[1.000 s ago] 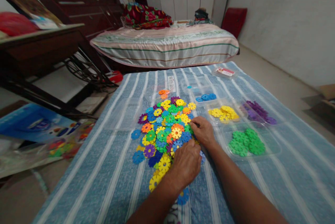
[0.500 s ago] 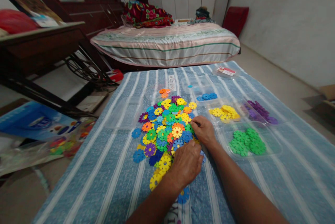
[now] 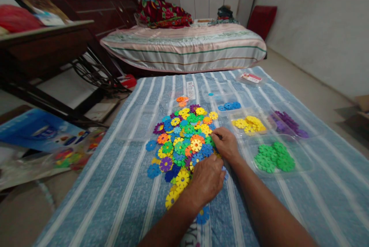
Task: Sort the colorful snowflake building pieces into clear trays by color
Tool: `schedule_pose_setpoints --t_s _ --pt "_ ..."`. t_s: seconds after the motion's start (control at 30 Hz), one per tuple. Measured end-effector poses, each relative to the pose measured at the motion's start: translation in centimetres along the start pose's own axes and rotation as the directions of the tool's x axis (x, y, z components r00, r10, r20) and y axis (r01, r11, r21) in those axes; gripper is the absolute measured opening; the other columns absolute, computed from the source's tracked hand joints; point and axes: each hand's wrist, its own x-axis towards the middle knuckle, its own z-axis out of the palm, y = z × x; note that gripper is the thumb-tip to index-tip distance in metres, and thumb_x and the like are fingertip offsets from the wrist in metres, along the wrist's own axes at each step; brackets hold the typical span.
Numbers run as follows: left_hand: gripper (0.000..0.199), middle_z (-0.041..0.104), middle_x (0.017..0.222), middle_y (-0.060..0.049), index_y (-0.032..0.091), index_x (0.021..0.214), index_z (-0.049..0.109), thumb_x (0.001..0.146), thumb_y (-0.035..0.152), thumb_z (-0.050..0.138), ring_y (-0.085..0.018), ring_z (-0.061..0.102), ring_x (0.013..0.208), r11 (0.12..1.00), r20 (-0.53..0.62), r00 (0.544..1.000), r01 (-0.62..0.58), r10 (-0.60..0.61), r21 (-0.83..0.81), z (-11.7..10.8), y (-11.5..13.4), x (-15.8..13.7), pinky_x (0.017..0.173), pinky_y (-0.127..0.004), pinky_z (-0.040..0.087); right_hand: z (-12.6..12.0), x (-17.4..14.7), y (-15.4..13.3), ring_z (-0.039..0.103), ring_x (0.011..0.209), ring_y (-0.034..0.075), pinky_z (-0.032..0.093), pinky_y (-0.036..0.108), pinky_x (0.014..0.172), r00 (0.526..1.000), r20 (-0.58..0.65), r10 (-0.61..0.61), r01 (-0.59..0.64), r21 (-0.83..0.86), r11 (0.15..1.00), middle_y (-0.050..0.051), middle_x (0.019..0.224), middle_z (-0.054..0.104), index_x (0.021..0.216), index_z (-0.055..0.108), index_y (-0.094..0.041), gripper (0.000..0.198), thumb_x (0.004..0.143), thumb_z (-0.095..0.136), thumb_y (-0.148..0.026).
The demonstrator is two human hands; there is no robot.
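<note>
A heap of flower-shaped plastic discs (image 3: 179,147) in several colours lies on the striped cloth. At its right edge my right hand (image 3: 226,145) is closed, fingertips pinched together beside a green disc (image 3: 210,140); what is between them is hidden. My left hand (image 3: 208,177) rests lower on the heap, its fingers curled down and in, and I cannot make out what they hold. Yellow discs (image 3: 182,177) lie just left of that hand. A blue disc (image 3: 203,215) sits apart below the left wrist.
Clear plastic trays on the right hold green discs (image 3: 275,157), yellow discs (image 3: 249,125), purple discs (image 3: 288,123) and blue discs (image 3: 230,106). Orange discs (image 3: 182,100) sit in another at the back. A clear tray (image 3: 137,124) stands left. A bed (image 3: 184,47) is beyond the cloth.
The view has shifted slightly, so everything sits a little differently in the frame. Both hands keep nearly the same place and pose at the heap.
</note>
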Motion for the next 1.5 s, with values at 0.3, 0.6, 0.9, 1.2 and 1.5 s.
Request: schedule_pose_setpoints --t_s 0.3,0.6,0.9,1.2,1.5 --pt "0.023 0.065 0.105 -0.009 0.018 0.099 0.06 0.091 0.026 0.04 -0.025 0.062 0.103 1.0 0.019 1.0 -0.001 0.0 0.024 0.0 0.0 0.1 0.088 -0.039 0.05 -0.1 0.0 -0.1 0.06 0.078 0.018 0.045 0.03 0.073 1.0 -0.005 0.001 -0.001 -0.008 1.0 0.004 0.078 0.067 0.072 0.066 -0.021 0.019 0.082 0.051 -0.028" --pt "0.023 0.066 0.106 -0.01 0.018 0.096 0.06 0.091 0.023 0.038 -0.026 0.063 0.102 0.999 0.066 0.998 0.01 -0.012 0.041 -0.8 0.3 0.0 0.085 -0.04 0.051 -0.1 0.0 -0.1 0.06 0.079 0.018 0.045 0.031 0.076 1.0 0.003 0.008 -0.008 -0.012 1.0 0.003 0.079 0.067 0.073 0.067 -0.022 0.019 0.082 0.052 -0.027" --pt "0.022 0.067 0.105 -0.009 0.018 0.094 0.06 0.09 0.022 0.038 -0.024 0.063 0.101 0.998 0.084 0.996 0.025 -0.029 0.05 -1.1 0.2 -0.1 0.084 -0.038 0.051 -0.1 0.0 -0.2 0.059 0.076 0.018 0.044 0.029 0.071 1.0 0.003 0.008 -0.008 -0.006 1.0 0.003 0.077 0.065 0.072 0.066 -0.021 0.019 0.081 0.051 -0.027" --pt "0.021 0.066 0.105 -0.009 0.018 0.094 0.059 0.09 0.023 0.039 -0.025 0.063 0.101 0.999 0.082 0.996 0.025 -0.028 0.042 -1.0 0.1 -0.1 0.085 -0.038 0.051 -0.2 0.0 -0.2 0.059 0.077 0.018 0.044 0.029 0.072 1.0 0.003 0.017 -0.017 -0.023 1.0 0.002 0.078 0.066 0.072 0.066 -0.022 0.018 0.081 0.051 -0.027" --pt "0.02 0.066 0.107 -0.01 0.019 0.094 0.057 0.091 0.026 0.039 -0.025 0.062 0.103 0.999 0.087 0.996 0.016 -0.019 0.033 -1.0 0.2 -0.2 0.086 -0.038 0.05 -0.1 0.0 -0.2 0.059 0.077 0.018 0.045 0.03 0.074 1.0 0.003 0.012 -0.012 -0.004 1.0 0.003 0.078 0.066 0.072 0.066 -0.022 0.019 0.081 0.051 -0.027"
